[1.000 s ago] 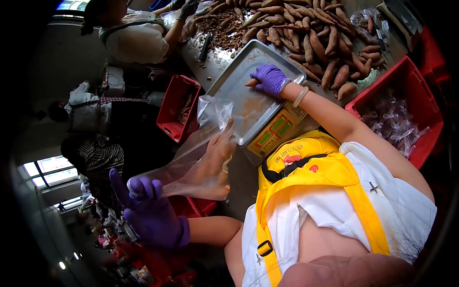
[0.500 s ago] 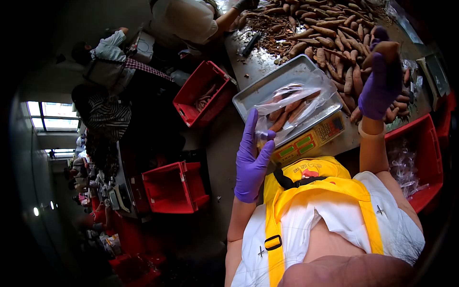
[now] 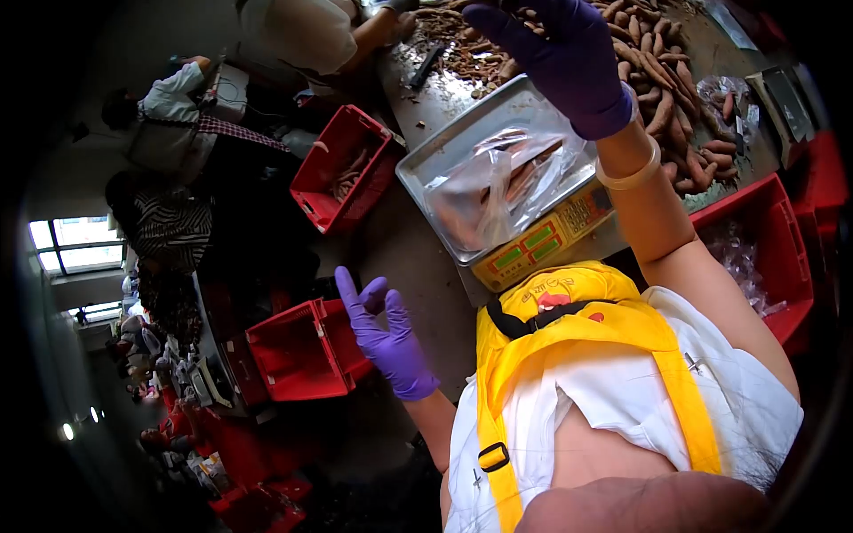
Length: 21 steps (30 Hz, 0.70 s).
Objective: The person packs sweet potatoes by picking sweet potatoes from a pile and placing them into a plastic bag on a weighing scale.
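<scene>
Both of my hands wear purple gloves. My left hand [image 3: 386,342] is off the table beside a red crate [image 3: 302,355], its fingers spread and nothing in them. Stretched over the far side of the scale, my right hand [image 3: 573,67] has its fingers apart, some cut off by the upper frame edge; no held thing shows. A clear plastic bag [image 3: 506,191] with several sweet potatoes [image 3: 533,169] in it lies in the metal tray [image 3: 435,226] on a yellow scale [image 3: 560,233]. Behind my right hand spreads a heap of sweet potatoes [image 3: 662,84].
At right, a red crate [image 3: 791,240] holds clear plastic bags [image 3: 737,266]. Another red crate [image 3: 342,173] with a few sweet potatoes stands left of the tray. A co-worker [image 3: 302,35] is at the table's far left. A dark knife-like tool [image 3: 426,67] lies nearby.
My left hand has left the bag and moved left and down. My right hand has swung left over the tray, and the sweet potato it held no longer shows. The view has shifted slightly.
</scene>
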Motion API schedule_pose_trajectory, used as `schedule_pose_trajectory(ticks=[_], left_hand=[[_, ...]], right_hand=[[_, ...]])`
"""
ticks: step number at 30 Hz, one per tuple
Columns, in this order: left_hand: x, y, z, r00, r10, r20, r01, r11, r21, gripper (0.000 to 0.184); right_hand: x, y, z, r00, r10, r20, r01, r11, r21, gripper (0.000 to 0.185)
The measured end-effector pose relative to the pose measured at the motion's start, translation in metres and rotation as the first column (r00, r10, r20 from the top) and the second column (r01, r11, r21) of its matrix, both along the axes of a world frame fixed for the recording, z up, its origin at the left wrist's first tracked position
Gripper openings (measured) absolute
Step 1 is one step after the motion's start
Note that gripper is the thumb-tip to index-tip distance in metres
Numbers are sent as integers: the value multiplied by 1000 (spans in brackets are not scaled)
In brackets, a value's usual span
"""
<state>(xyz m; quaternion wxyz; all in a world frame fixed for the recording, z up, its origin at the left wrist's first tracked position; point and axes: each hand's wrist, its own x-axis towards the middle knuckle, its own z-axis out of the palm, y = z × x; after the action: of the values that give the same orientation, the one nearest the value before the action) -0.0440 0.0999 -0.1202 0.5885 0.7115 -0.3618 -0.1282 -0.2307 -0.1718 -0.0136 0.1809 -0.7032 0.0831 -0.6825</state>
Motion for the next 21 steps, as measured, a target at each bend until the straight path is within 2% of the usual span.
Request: schedule_pose_trajectory(ticks=[2,3,6,8,10,11,12,13,14,15,16,17,18,19,20,21], left_hand=[[-3,2,6,999,-1,43,-2,998,68,62],[-6,0,9,1000,-22,12,21,998,54,62],[-9,-10,17,993,-108,46,105,993,54,63],[-16,-21,22,986,-128,111,120,989,82,64],[-29,-36,27,949,-262,178,266,964,2,73],[-42,-46,30,931,-299,208,315,948,-51,80],[-54,-55,30,913,-332,239,364,926,-103,87],[-58,-64,28,853,-336,398,377,926,-25,95],[-65,-77,24,705,-319,633,376,925,47,94],[-71,-93,20,589,-239,772,292,954,72,86],[-74,-106,16,442,-160,883,204,976,75,79],[-65,-112,2,435,-155,887,214,975,65,79],[-48,-119,-21,444,-221,868,177,972,156,63],[-39,-127,-32,454,-282,845,144,959,243,47],[-41,-123,-29,735,-297,609,220,955,200,30],[-38,-120,-42,949,-311,54,311,950,17,19]], right_hand=[[-20,-2,-13,999,43,-33,-36,984,173,25],[-31,3,-16,997,72,-19,-64,959,274,23],[-48,8,-28,981,145,125,-176,939,295,22],[-54,11,-34,982,153,108,-180,927,330,21],[-66,14,-38,984,153,96,-177,917,358,20],[-74,15,-39,960,241,-145,-181,923,338,24],[-72,16,-46,945,188,-267,-115,957,268,22],[-69,16,-52,919,124,-373,-59,981,182,20],[-54,15,-68,938,-61,-340,81,996,44,15],[-48,25,-71,906,110,-409,-30,980,197,13],[-47,33,-79,799,124,-589,-3,979,202,15],[-45,41,-84,660,165,-733,8,974,226,17],[-44,40,-106,561,344,-753,-3,911,413,19],[-46,34,-114,380,372,-847,55,905,422,23],[-53,31,-127,415,246,-876,31,958,284,28],[-54,30,-131,158,286,-945,273,907,320,28]])
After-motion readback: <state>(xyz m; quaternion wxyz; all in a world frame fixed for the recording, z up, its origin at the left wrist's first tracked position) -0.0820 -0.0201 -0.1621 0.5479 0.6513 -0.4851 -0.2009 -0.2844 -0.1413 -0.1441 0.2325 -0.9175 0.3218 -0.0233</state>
